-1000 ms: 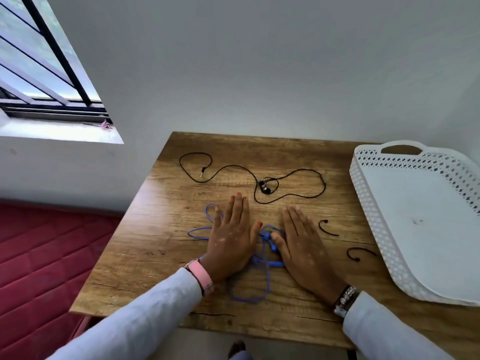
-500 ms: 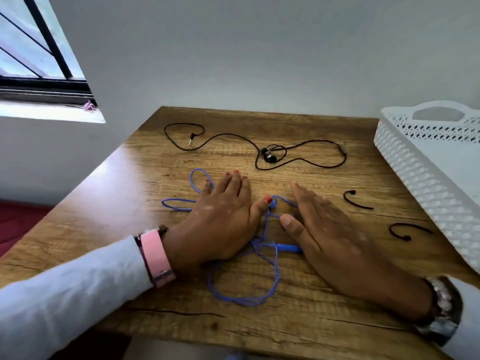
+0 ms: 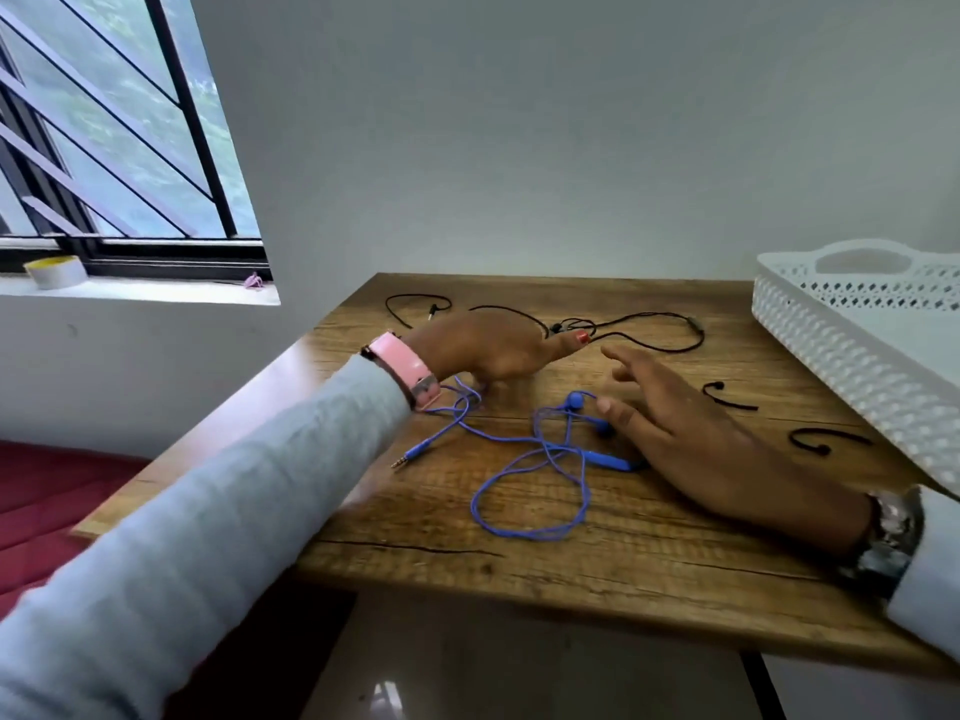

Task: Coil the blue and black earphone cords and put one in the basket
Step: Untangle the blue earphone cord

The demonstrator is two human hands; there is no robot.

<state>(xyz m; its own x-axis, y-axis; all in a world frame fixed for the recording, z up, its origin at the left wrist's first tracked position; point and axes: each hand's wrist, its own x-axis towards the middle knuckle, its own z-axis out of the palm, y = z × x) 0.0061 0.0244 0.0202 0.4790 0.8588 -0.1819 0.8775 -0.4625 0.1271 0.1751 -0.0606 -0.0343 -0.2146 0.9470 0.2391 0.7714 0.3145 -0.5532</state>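
The blue earphone cord (image 3: 530,475) lies in loose loops at the middle of the wooden table (image 3: 597,574), its jack plug (image 3: 410,456) pointing left. Behind it, the black earphone cord (image 3: 649,320) is strung out across the far side. My left hand (image 3: 483,350) is raised over the table between the two cords, thumb stretched right toward the black earbuds. Its fingers bend down out of sight, close to a blue loop. My right hand (image 3: 691,433) lies flat with straight fingers, its thumb against the blue earbuds. The white perforated basket (image 3: 841,350) stands at the right.
Two small black ear hooks (image 3: 727,400) (image 3: 826,441) lie between my right hand and the basket. The table's near edge runs just below the blue loops. A window sill at the left holds a roll of tape (image 3: 54,271). A red mat covers the floor at the left.
My left hand has lifted off the blue cord and moved forward toward the black cord, uncovering the blue plug. My right hand has stayed flat. The camera dropped lower.
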